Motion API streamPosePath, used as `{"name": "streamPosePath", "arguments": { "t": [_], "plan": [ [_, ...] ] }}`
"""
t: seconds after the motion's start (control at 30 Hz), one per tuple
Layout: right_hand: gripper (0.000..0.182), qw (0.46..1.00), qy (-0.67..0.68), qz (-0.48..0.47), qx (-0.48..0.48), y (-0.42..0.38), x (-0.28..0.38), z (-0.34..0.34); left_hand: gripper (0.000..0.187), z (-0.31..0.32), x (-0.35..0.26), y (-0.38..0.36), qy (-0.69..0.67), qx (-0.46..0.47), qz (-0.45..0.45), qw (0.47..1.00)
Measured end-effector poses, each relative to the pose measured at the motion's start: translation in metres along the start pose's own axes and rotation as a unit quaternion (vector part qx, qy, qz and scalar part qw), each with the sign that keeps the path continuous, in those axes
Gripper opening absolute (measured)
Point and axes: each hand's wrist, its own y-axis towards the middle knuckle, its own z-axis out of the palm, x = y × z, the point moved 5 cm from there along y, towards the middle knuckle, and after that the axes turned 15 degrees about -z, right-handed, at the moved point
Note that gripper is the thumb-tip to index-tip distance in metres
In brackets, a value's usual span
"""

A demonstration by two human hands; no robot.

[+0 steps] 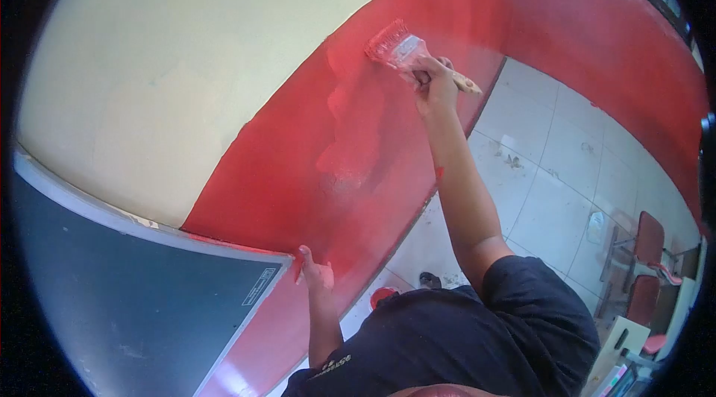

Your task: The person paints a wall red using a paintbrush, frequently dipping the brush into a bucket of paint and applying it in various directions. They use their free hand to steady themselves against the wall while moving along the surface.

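Note:
A wide paintbrush point(409, 48) with red-coated bristles and a pale wooden handle is gripped in my right hand point(431, 82), fingers closed round the handle near the ferrule. Its bristles rest at the red lower part of the wall point(291, 151), where a wavy patch of fresher, brighter red shows below and to the left. My left hand point(317, 272) holds nothing; its fingers are apart, up against the red wall just beside the corner of a dark framed board point(134, 278). A red smear marks my right forearm.
Cream paint point(164, 46) covers the upper wall. A red container point(383, 295) stands on the white tiled floor point(548, 196) near my feet. Red chairs point(647, 239) and a desk point(620, 345) are at the right. Another red wall point(604, 32) meets this one.

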Motion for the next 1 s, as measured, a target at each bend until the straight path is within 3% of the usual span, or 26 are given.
{"name": "streamPosePath", "arguments": {
  "t": [0.1,0.17,0.23,0.27,0.37,0.47,0.5,0.57,0.6,0.7,0.77,0.87,0.93,1.0],
  "plan": [
    [0.027,1.0,0.0,-0.013,-0.025,0.004,0.014,0.003,0.143,0.002,0.0,0.0,0.018,0.021,-0.002,1.0],
    [0.027,0.994,0.073,-0.077,0.022,0.019,0.023,0.015,0.142,-0.003,0.003,0.009,0.018,0.017,-0.001,1.0],
    [0.026,0.993,0.084,-0.08,0.029,0.018,0.019,0.036,0.132,-0.017,0.006,0.02,-0.045,-0.073,0.012,0.996],
    [0.026,0.995,0.069,-0.076,0.011,0.022,0.008,0.037,0.132,-0.02,0.007,0.022,-0.044,-0.075,0.009,0.996],
    [0.026,0.997,0.07,-0.042,-0.018,0.024,-0.015,-0.003,0.129,-0.016,0.006,0.016,-0.023,-0.05,0.002,0.998],
    [0.026,0.999,-0.035,0.001,0.014,0.035,-0.017,-0.05,0.143,-0.015,0.004,0.013,-0.013,-0.043,0.003,0.999],
    [0.026,0.999,-0.036,0.0,0.014,0.036,-0.008,-0.04,0.143,-0.014,0.003,0.011,-0.009,-0.028,0.0,1.0],
    [0.025,0.995,0.034,-0.089,0.012,0.04,0.025,-0.008,0.143,-0.008,0.001,0.008,-0.003,-0.013,-0.001,1.0],
    [0.025,0.991,0.066,-0.093,0.074,0.059,0.023,-0.004,0.143,-0.006,0.002,0.005,-0.009,-0.031,0.002,0.999],
    [0.026,0.994,0.026,-0.081,0.064,0.068,0.015,0.024,0.143,-0.003,-0.001,0.002,-0.017,-0.04,0.005,0.999],
    [0.028,0.996,-0.005,-0.084,0.04,0.065,-0.008,-0.01,0.143,-0.006,0.004,0.005,-0.019,-0.031,0.001,0.999],
    [0.03,0.999,-0.002,-0.031,-0.014,0.052,-0.02,-0.066,0.127,-0.015,0.003,0.015,-0.014,-0.047,0.011,0.999],
    [0.029,0.998,-0.053,-0.031,0.018,0.044,-0.004,-0.073,0.139,-0.008,0.0,0.011,0.044,0.047,-0.012,0.998],
    [0.029,0.997,-0.005,-0.055,0.046,0.027,0.017,-0.042,0.136,-0.011,0.003,0.013,0.026,0.009,-0.003,1.0]
  ]
}}
